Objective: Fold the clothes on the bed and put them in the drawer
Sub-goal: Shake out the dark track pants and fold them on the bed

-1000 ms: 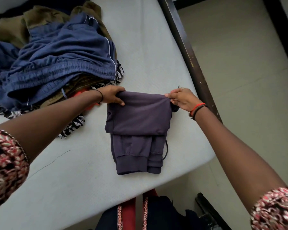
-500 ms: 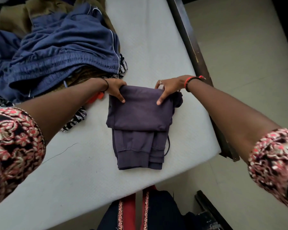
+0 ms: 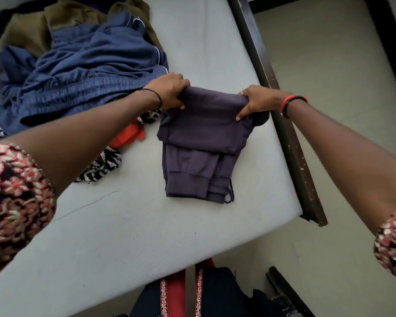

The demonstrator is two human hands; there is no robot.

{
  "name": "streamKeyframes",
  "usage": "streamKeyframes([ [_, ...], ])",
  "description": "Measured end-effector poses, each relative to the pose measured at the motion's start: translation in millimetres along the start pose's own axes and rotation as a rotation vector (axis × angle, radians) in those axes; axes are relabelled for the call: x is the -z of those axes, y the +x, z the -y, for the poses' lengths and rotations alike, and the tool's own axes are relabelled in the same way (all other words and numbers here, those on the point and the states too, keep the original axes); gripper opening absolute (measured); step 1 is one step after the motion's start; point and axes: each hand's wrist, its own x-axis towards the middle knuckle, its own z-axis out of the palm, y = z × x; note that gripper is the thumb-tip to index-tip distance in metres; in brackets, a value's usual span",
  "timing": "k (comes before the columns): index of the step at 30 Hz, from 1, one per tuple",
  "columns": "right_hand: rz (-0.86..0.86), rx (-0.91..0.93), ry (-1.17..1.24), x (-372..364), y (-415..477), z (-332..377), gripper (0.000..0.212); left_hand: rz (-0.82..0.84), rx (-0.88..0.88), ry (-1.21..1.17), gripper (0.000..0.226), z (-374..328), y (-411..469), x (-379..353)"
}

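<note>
Nearest the camera, two floral red-and-black patterned sleeves (image 3: 14, 202) frame the view, both forearms reaching forward over the pale grey mattress (image 3: 146, 236). On the mattress, near its right edge, lies the dark purple folded knit garment with ribbed cuffs (image 3: 201, 143). Its cuffed ends point toward the person, and a thin dark drawstring loop (image 3: 229, 197) shows at the near right corner. The left hand (image 3: 169, 92) grasps the far left corner of the garment, fingers over the fold and thumb on the top layer. The right hand (image 3: 256, 102) clasps the far right corner likewise, thumb pressing down on the cloth. A thin black wristband (image 3: 156, 98) is on the left wrist, and red and black bands (image 3: 290, 102) are on the right. Left of the garment lie a black-and-white patterned cloth (image 3: 103, 165) and a bright orange piece (image 3: 128, 136). Beyond them sits a crumpled blue garment with an elastic waistband (image 3: 89, 72), touching the left hand. An olive-brown garment (image 3: 32, 30) lies farthest. A dark wooden bed rail (image 3: 290, 143) borders the mattress on the right, with beige floor (image 3: 341, 65) beyond it.
</note>
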Motion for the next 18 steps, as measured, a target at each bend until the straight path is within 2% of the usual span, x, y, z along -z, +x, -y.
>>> streamKeyframes([
  [4, -0.203, 0.075, -0.064, -15, -42, 11, 0.033, -0.201, -0.128, 0.065, 0.049, -5, -42, 2],
  [7, -0.334, 0.163, -0.203, -58, -87, 24, 0.054, -0.332, -0.268, 0.171, 0.042, -7, -90, -17],
  [11, -0.602, 0.312, -0.353, -139, -134, 35, 0.073, -0.392, -0.383, 0.252, 0.043, -8, -160, -56],
  [15, -0.623, 0.291, -0.412, -210, -159, 42, 0.065, -0.276, -0.376, 0.204, 0.048, -18, -211, -112],
  [18, -0.510, 0.205, -0.371, -245, -159, 39, 0.077, -0.120, -0.312, 0.160, 0.050, -25, -227, -150],
])
